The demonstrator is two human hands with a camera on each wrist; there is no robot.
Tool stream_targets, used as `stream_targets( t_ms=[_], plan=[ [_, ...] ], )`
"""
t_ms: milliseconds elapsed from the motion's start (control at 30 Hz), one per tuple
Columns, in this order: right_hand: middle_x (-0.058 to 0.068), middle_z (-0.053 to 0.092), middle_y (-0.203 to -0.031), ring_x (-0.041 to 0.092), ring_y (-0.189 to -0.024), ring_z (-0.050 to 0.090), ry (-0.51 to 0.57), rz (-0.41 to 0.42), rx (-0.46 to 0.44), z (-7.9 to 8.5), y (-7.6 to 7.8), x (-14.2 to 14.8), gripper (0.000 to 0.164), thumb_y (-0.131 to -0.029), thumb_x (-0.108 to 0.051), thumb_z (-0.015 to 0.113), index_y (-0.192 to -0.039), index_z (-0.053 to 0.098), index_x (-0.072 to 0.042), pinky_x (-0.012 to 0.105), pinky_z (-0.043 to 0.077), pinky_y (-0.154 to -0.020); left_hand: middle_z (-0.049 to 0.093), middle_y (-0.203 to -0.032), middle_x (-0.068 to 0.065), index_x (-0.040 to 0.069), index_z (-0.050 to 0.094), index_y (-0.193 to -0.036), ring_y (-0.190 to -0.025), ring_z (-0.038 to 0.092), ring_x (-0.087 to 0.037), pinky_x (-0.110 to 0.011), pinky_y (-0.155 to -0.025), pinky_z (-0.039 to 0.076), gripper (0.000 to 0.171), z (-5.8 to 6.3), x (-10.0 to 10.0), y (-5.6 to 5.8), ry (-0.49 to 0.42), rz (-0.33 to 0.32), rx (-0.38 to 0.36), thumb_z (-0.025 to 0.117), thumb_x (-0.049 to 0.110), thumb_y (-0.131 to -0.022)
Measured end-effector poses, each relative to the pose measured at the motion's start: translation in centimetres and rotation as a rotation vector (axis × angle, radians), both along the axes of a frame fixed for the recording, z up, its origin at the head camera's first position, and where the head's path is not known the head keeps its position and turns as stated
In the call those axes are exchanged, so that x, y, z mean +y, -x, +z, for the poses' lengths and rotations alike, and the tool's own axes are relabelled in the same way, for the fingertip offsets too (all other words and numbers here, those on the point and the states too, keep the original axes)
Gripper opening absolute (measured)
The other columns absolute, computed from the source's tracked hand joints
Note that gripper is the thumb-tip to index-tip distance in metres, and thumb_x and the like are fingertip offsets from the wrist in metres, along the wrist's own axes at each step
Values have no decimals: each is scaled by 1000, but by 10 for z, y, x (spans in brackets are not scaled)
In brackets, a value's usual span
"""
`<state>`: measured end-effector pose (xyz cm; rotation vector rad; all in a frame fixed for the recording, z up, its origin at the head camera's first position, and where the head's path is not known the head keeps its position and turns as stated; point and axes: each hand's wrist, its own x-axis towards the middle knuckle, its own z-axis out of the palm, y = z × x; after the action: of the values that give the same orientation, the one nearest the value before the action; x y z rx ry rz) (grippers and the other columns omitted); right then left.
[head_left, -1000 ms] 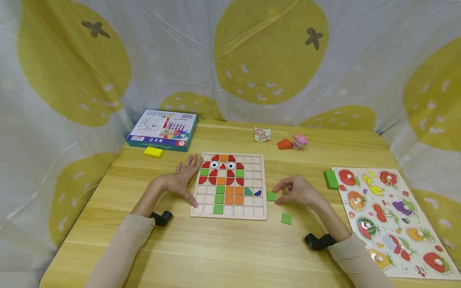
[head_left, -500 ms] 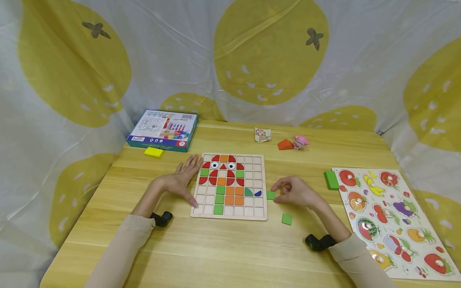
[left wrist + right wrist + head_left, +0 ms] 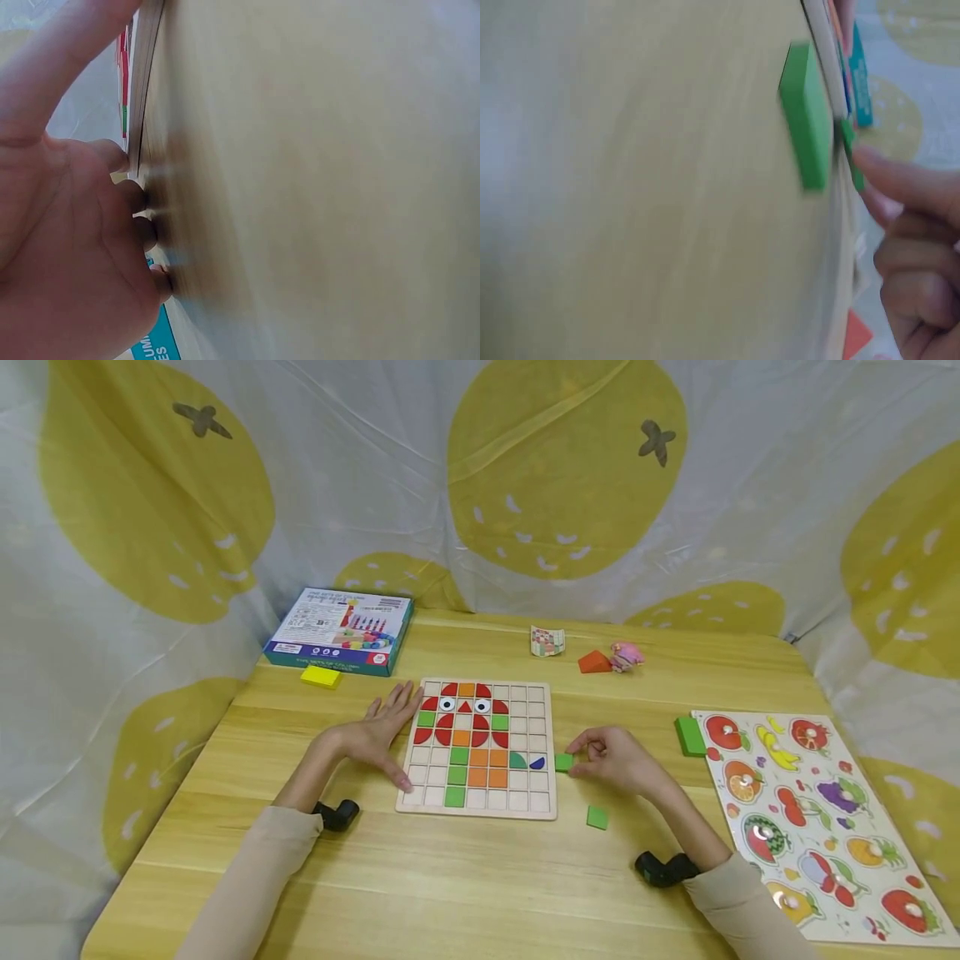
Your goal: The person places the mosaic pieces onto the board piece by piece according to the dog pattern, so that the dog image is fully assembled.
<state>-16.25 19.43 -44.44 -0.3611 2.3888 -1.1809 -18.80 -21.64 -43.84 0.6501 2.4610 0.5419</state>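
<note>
In the head view a wooden grid board (image 3: 517, 689) holds red, orange, green, teal and blue pieces in its cells, some forming a figure with two eyes. My left hand (image 3: 375, 737) spreads along the board's left side, thumb at the lower left corner and index finger near the upper left. Just off the right edge, my right hand (image 3: 617, 758) pinches a green square tile (image 3: 563, 762) between thumb and fingers. The right wrist view shows this pinched tile (image 3: 850, 146) close to the board's edge. Another green square tile (image 3: 597, 817) lies loose on the table below that hand.
A fruit puzzle board (image 3: 817, 810) lies at the right, with a green block (image 3: 689, 736) at its corner. Toward the back are a boxed toy set (image 3: 337, 631), a yellow block (image 3: 320, 677), a small pattern card (image 3: 547, 641), an orange-red block (image 3: 595, 662) and a pink figurine (image 3: 626, 656).
The pinched green tile and my right fingertips have shifted slightly away from me, toward the board's right edge. My left hand stays in place, and the board has not visibly moved.
</note>
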Motion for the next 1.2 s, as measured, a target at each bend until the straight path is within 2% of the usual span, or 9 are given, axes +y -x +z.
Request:
stream_targets(
  t_ms=[233, 400, 667, 733, 900, 1200],
  plan=[
    [-2, 42, -62, 10, -55, 36, -55, -41, 68, 4, -6, -2, 20, -81, -12, 77, -99, 70, -8, 20, 30, -48, -24, -160, -16, 13, -13, -155, -148, -21, -39, -66, -117, -8, 145, 0, 2, 2, 6, -8, 6, 84, 60, -58],
    [-3, 39, -61, 7, -53, 34, -22, -25, 82, 6, -8, -3, 21, -81, -15, 77, -100, 70, -9, 20, 30, -48, -25, -159, -16, 12, -13, -154, -147, -21, -40, -65, -117, -9, 145, 0, 3, 1, 0, -5, -5, 85, 58, -59],
    [-3, 40, -61, 9, -55, 35, 76, 10, -19, 10, -15, -29, 20, -80, -21, 79, -98, 72, -17, 18, 28, -48, -24, -160, -17, 12, -13, -154, -147, -21, -40, -65, -117, -9, 144, 1, 3, 0, 1, 1, -7, 85, 56, -59],
    [-3, 41, -63, 9, -56, 36, 87, 40, -30, 8, -17, -39, 20, -79, -20, 79, -98, 72, -14, 18, 29, -49, -24, -160, -17, 12, -12, -155, -147, -21, -39, -64, -117, -9, 143, 2, 3, -1, 6, 4, -11, 85, 57, -59],
    [-2, 41, -60, 10, -56, 37, 69, 62, -21, 4, -21, -59, 20, -79, -12, 79, -94, 70, -5, 17, 28, -49, -24, -160, -17, 12, -12, -154, -147, -21, -40, -64, -117, -9, 143, 2, 3, -1, 2, 7, -16, 85, 56, -60],
    [-2, 42, -57, 10, -53, 37, 46, 48, -10, 2, -20, -63, 19, -76, -11, 81, -93, 75, -9, 17, 25, -48, -24, -160, -17, 12, -14, -154, -148, -21, -39, -65, -117, -8, 146, 1, 2, -1, 20, 8, 4, 85, 59, -57]
  ],
)
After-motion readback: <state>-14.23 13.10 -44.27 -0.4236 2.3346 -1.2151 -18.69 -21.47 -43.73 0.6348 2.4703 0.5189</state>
